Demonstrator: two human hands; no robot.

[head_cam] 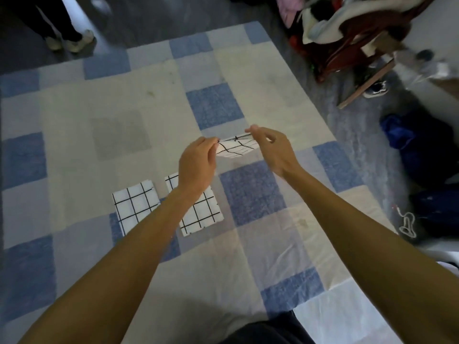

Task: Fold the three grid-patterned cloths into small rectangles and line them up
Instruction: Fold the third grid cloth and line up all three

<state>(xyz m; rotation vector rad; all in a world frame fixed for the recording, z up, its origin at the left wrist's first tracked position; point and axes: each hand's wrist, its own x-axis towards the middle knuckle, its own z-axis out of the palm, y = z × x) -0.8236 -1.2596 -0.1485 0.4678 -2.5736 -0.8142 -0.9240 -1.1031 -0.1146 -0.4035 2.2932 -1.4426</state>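
Note:
Two folded white cloths with black grid lines lie side by side on the checked bed sheet (248,244): one at the left (134,207), one beside it (201,214), partly under my left forearm. A third grid cloth (236,147) hangs in the air above the sheet, folded small and sagging in the middle. My left hand (196,165) pinches its left end. My right hand (270,150) pinches its right end. Both hands are raised over the middle of the bed.
A person's legs and shoes (72,40) stand at the far left beyond the bed. A pile of clothes on a dark red stand (347,33) sits at the far right. A blue bundle (402,137) and a white cord (407,227) lie right of the bed.

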